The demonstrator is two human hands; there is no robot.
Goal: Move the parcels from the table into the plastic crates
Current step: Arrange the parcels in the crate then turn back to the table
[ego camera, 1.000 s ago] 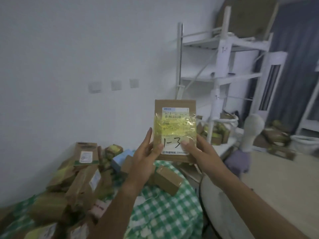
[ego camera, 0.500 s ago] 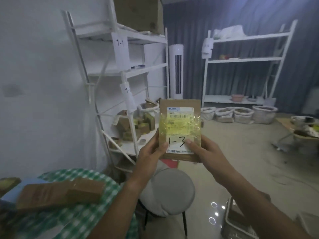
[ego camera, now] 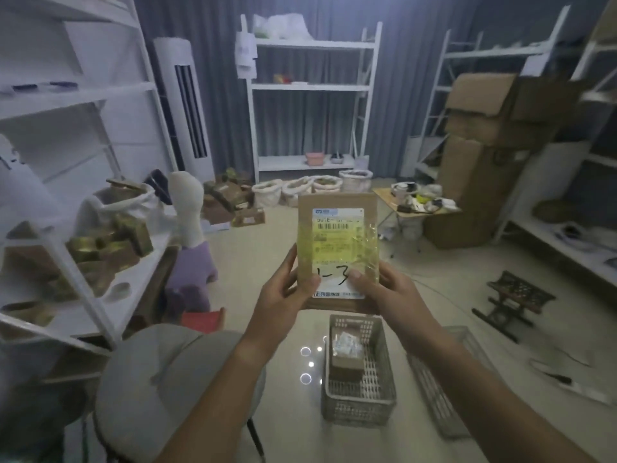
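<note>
Evidently you held the flat cardboard parcel [ego camera: 338, 252] upright in front of you, label toward you, with "1-3" handwritten on it under yellowish tape. Your left hand [ego camera: 279, 292] gripped its lower left edge, thumb pressed on the label; your right hand [ego camera: 389, 292] gripped the lower right corner the same way. Below the parcel, on the floor, stood a grey plastic crate [ego camera: 359, 396] with a small box [ego camera: 346, 359] inside. A second crate [ego camera: 444, 389] lay just to its right. A round grey stool [ego camera: 160, 385] stood at your left.
</note>
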